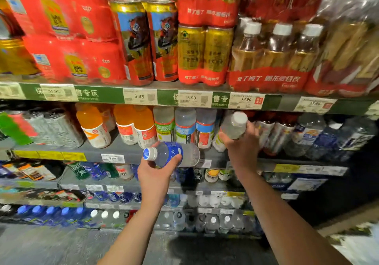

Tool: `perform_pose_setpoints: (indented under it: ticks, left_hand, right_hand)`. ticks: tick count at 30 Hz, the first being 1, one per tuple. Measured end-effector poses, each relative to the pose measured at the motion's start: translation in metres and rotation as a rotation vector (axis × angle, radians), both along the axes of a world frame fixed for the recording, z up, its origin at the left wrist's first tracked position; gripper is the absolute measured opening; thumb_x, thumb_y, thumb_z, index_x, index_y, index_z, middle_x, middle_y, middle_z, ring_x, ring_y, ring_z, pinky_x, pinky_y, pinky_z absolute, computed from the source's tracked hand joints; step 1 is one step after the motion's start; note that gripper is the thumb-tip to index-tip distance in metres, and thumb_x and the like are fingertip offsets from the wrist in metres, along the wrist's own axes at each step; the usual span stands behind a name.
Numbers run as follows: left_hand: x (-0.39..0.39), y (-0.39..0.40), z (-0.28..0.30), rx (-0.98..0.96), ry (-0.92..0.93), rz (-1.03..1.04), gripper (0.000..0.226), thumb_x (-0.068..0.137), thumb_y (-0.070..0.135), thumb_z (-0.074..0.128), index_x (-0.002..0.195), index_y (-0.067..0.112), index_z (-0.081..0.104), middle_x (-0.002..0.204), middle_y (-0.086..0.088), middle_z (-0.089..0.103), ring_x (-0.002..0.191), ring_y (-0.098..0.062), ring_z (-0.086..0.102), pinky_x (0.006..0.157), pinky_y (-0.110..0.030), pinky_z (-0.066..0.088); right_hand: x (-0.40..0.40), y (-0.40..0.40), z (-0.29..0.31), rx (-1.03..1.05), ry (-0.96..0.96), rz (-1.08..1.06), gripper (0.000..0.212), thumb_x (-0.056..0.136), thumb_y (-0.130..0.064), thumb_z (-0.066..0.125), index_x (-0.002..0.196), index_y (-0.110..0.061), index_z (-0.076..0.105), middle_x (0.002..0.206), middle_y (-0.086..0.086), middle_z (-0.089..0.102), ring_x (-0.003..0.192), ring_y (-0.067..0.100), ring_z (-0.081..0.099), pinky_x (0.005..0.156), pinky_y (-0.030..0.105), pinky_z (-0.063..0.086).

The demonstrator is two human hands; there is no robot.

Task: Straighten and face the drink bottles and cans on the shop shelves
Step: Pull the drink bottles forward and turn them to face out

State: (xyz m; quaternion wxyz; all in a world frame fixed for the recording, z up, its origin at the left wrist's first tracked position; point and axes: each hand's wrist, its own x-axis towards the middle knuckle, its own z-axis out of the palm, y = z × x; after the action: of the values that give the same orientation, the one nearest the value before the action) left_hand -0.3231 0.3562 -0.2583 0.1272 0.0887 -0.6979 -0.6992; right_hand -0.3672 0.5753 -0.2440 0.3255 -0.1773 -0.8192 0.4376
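My left hand [156, 173] grips a clear bottle with a blue label and blue-white cap [171, 154], held sideways in front of the second shelf's edge [131, 155], cap pointing left. My right hand [243, 144] grips a clear bottle with a white cap [233, 126], tilted with its cap up and to the right, at the second shelf. Behind them stand clear bottles with green, blue and red labels [185, 126] and orange drink bottles [93, 125].
The top shelf holds red multipacks [67, 31], tall cans [147, 39] and shrink-wrapped bottles with white caps [274, 55]. Price tags run along the shelf rail [139, 96]. Grey cans [59, 127] stand at left, dark bottles [320, 137] at right. Lower shelves hold small bottles.
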Motion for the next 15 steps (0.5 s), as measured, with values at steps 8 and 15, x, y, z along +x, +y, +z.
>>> perform_pose_setpoints:
  ticks: [8, 15]
  left_hand:
    - [-0.008, -0.015, -0.009, 0.036, -0.013, -0.091, 0.066, 0.071, 0.021, 0.090, 0.131, 0.022, 0.061, 0.109, 0.005, 0.075, 0.094, -0.004, 0.070, 0.079, -0.012, 0.055]
    - [-0.012, -0.009, -0.007, 0.031, 0.003, -0.148, 0.060, 0.066, 0.010, 0.092, 0.115, 0.027, 0.063, 0.108, 0.007, 0.071, 0.093, 0.002, 0.068, 0.074, -0.008, 0.051]
  right_hand:
    - [-0.027, -0.016, 0.006, 0.446, -0.169, -0.179, 0.068, 0.077, -0.054, 0.077, 0.105, 0.005, 0.058, 0.102, 0.018, 0.062, 0.097, 0.032, 0.061, 0.077, 0.031, 0.048]
    - [-0.027, -0.014, 0.018, 0.196, -0.293, -0.091, 0.061, 0.081, -0.042, 0.079, 0.115, 0.002, 0.056, 0.119, 0.019, 0.054, 0.110, 0.034, 0.052, 0.086, 0.032, 0.036]
